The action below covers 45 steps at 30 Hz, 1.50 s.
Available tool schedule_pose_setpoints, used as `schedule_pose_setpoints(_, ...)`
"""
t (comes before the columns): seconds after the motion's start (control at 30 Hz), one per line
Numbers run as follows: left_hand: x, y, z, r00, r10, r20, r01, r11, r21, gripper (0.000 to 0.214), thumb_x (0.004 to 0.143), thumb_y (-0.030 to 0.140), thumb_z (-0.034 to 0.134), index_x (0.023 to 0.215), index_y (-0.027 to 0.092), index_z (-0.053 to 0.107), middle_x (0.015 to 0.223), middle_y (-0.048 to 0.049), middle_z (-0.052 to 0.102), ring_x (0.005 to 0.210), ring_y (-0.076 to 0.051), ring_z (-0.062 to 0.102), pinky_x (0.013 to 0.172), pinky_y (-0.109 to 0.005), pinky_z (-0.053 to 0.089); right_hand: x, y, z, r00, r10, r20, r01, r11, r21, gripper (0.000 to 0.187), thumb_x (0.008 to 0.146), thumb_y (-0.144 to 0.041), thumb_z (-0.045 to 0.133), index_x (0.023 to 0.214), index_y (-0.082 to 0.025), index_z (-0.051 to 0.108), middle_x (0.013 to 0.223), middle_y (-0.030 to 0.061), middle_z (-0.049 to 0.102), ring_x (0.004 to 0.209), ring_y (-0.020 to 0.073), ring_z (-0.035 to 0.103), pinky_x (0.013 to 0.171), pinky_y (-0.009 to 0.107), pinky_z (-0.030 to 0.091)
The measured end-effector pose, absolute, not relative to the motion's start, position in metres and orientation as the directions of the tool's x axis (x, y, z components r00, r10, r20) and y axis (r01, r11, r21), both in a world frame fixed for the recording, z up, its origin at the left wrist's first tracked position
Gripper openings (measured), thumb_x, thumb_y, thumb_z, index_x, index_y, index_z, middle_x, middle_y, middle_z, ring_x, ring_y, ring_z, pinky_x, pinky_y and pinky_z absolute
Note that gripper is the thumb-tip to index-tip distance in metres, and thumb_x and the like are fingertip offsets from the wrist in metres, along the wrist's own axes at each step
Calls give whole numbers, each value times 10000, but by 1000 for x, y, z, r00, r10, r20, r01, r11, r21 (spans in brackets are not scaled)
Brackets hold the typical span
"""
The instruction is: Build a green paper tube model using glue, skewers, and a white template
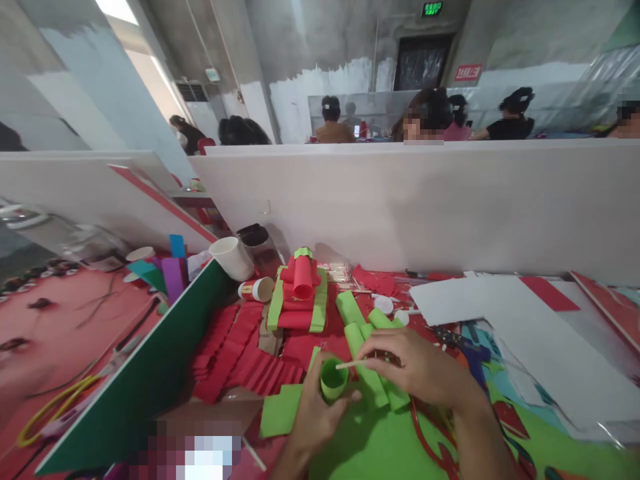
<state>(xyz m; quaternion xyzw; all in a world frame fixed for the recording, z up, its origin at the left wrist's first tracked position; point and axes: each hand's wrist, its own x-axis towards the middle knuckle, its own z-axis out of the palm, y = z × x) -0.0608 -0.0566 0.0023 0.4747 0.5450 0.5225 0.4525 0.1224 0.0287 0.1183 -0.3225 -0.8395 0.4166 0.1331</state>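
- Wrapping around a small green tube [336,390], the left hand [316,408] holds it, mouth up, low at the centre of the work area.
- The right hand [413,363] pinches a thin pale stick [353,364], its tip at the tube's mouth.
- Below the hands lies a green sheet [373,443], with green rolls [353,310] just beyond.
- Red folded strips [270,373] cover the surface to the left, near a red-and-green paper model [303,283].
- A white cup [231,260] stands near the end of a dark green board [145,370]; past that board spreads a red tabletop [60,320].
- White sheets [550,347] lie at the right.
- A white partition [400,207] crosses behind; beyond it are several people, a patchily painted wall [320,40], a dark doorway [424,60] and a lit green exit sign [431,9].
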Motion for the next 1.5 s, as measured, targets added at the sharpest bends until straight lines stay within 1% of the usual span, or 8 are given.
schedule_pose_setpoints(0.3,-54,-66,-4,-133,988,73,-1,-74,997,395,754,363,743,1020,218,490,900,-17,567,765,-160,549,655,-278,440,102,13,122,-770,631,-97,508,513,-692,201,972,-317,513,1011,-270,705,975,-15,715,895,156,626,785,261,410)
schedule_pose_setpoints(0.47,-52,-62,-4,-126,982,142,2,-143,990,367,744,346,748,976,213,496,819,1,554,687,-144,520,596,-266,414,102,12,120,-793,601,-97,493,541,-681,199,970,-301,514,1003,-268,708,975,-15,720,883,158,627,777,268,411)
schedule_pose_setpoints(0.83,-54,-62,1,-101,983,153,37,-149,988,401,736,362,751,1017,199,515,876,-17,589,747,-165,562,653,-286,459,101,8,120,-786,610,-103,519,559,-647,181,945,-299,538,869,-241,692,841,-8,715,749,159,615,678,278,388)
schedule_pose_setpoints(1.03,-59,-66,1,-91,974,206,88,-198,976,572,695,428,801,1136,206,512,1074,-69,595,1007,-240,582,874,-357,468,103,6,121,-773,629,-83,532,572,-625,174,948,-298,538,885,-252,694,875,-14,722,770,155,621,690,280,381)
schedule_pose_setpoints(1.17,-66,-72,0,-87,963,256,38,-254,967,704,703,568,751,1250,213,485,1240,-131,553,1162,-303,535,1001,-447,424,102,7,121,-775,627,-81,527,570,-630,183,951,-316,535,916,-249,701,895,4,724,773,163,624,686,283,389)
schedule_pose_setpoints(1.23,-71,-75,4,-104,953,284,2,-285,958,623,781,588,663,1250,214,493,1280,-151,533,1228,-320,500,1038,-470,399,102,7,121,-778,623,-80,525,575,-627,188,950,-326,536,908,-243,699,872,9,717,761,165,618,674,283,388)
schedule_pose_setpoints(1.33,-77,-80,13,-123,952,281,24,-280,960,374,880,450,596,1168,218,541,1268,-144,547,1247,-308,497,1045,-466,397,102,7,121,-781,619,-80,526,583,-619,192,949,-339,536,902,-242,696,841,12,706,744,167,609,658,282,382)
schedule_pose_setpoints(1.5,-78,-82,26,-125,961,246,83,-237,968,204,904,323,577,1072,208,579,1234,-133,579,1209,-287,527,1020,-436,417,102,6,121,-778,625,-70,528,589,-612,190,951,-350,532,926,-251,693,846,13,704,742,166,605,653,277,380)
